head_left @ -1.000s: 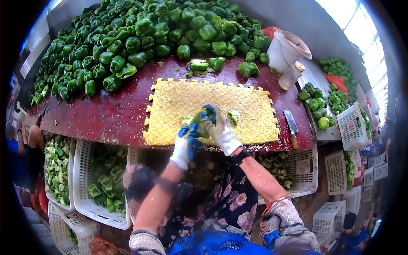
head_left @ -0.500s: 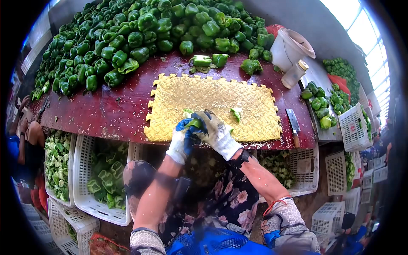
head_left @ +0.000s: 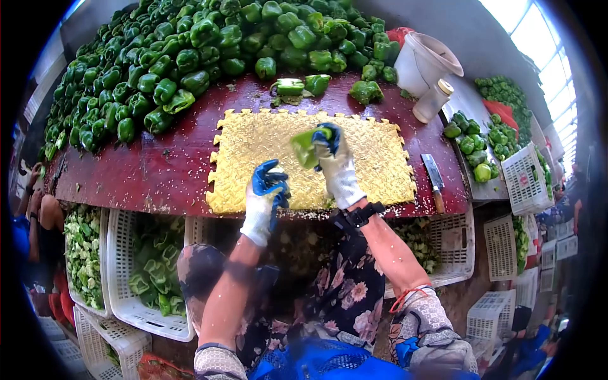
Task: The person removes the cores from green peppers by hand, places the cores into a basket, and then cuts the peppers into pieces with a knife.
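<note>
My right hand (head_left: 337, 158), gloved white with blue fingers, is closed on one side of a green pepper (head_left: 305, 150) and holds it up over the yellow mat (head_left: 253, 139). My left hand (head_left: 266, 196) is half curled, nearer my body; a pale scrap shows by its fingertips, and I cannot tell whether I grip it or it lies behind.

I judge that a firm yet light pinch suits this pepper: smooth skin could slide in the glove, and too hard a squeeze could crack the wall. The left fingers are best held out of its way.

The pepper juts leftward from my right fingers, farther from me than my left hand and well apart from it; blur hides its detail.

The mat lies on the red table (head_left: 126, 180), strewn with pale specks. Right of it is a knife (head_left: 432, 174), handle toward me. Beyond the mat sit cut pepper pieces (head_left: 290, 87), then a big pile of peppers (head_left: 190, 57). At lower left, a white crate (head_left: 151, 323) holds opened peppers (head_left: 158, 275).
</note>
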Demonstrator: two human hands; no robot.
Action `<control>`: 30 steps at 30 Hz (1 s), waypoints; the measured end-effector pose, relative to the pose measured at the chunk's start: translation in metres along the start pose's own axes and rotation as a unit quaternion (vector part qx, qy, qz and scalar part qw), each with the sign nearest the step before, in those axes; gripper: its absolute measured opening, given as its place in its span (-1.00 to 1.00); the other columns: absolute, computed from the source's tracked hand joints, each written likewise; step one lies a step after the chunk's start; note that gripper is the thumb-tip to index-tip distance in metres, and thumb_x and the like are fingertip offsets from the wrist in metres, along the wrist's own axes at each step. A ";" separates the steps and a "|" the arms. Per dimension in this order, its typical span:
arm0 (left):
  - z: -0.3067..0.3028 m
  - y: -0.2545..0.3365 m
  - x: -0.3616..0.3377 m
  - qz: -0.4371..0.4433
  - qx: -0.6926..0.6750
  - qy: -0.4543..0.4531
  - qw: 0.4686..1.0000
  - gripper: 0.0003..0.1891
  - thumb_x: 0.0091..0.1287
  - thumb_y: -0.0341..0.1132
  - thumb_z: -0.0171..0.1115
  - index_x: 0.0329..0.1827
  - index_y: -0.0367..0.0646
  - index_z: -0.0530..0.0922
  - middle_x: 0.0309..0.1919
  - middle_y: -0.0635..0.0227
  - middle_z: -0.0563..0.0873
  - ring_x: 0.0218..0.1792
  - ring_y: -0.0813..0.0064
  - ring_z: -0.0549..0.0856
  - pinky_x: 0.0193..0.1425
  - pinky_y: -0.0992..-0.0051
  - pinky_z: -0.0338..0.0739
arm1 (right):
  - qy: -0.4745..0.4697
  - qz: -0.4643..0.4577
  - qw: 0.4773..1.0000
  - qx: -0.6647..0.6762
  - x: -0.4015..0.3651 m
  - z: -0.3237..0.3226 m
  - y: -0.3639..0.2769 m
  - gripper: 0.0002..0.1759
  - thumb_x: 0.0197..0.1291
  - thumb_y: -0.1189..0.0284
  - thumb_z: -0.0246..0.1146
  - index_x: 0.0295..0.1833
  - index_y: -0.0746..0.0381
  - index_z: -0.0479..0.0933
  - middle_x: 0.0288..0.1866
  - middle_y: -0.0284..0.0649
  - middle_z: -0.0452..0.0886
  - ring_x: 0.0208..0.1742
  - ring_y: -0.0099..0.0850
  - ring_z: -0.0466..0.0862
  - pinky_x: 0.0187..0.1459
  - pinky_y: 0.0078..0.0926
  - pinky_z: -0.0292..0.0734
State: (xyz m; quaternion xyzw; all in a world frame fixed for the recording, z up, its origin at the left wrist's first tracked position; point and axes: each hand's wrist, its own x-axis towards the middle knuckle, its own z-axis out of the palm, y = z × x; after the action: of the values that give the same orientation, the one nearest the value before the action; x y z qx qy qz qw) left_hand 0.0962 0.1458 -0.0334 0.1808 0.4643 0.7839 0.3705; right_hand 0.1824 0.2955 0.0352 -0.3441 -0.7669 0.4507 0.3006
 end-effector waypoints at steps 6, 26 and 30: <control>-0.013 -0.017 0.010 0.043 0.096 0.207 0.973 -0.49 0.26 -0.63 0.28 0.28 -0.10 0.44 0.14 0.39 0.52 -0.34 0.64 0.62 -0.44 0.64 0.56 | -0.082 0.046 0.952 -0.291 0.043 -0.019 -0.003 -0.49 0.37 0.30 0.20 0.38 0.10 0.30 0.18 0.03 0.54 0.00 -0.26 0.67 -0.01 -0.42 0.72; -0.008 0.005 0.001 0.049 -0.034 0.122 0.991 -0.77 0.39 -0.51 0.14 0.08 -0.22 0.54 -0.23 0.32 0.72 -0.52 0.56 0.64 -0.53 0.58 0.53 | -0.097 -0.251 0.954 -0.133 -0.045 0.049 0.011 -0.40 0.19 0.34 0.38 0.31 0.15 0.36 0.08 -0.04 0.58 0.05 0.06 0.57 0.12 -0.11 0.46; -0.011 0.003 -0.002 0.035 -0.059 0.091 0.993 -0.66 0.36 -0.55 0.14 0.20 -0.26 0.46 -0.30 0.34 0.66 -0.50 0.52 0.66 -0.56 0.55 0.55 | -0.129 -0.052 0.989 0.040 -0.031 0.048 0.023 -0.42 0.36 0.26 0.24 0.40 0.13 0.25 0.04 0.02 0.59 0.11 -0.16 0.62 0.14 -0.15 0.60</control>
State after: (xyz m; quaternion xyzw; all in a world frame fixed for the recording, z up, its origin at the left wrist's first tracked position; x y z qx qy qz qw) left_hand 0.0896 0.1371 -0.0366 0.1027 0.4421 0.8357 0.3092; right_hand 0.1694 0.2557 -0.0098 -0.2307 -0.7974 0.5054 0.2355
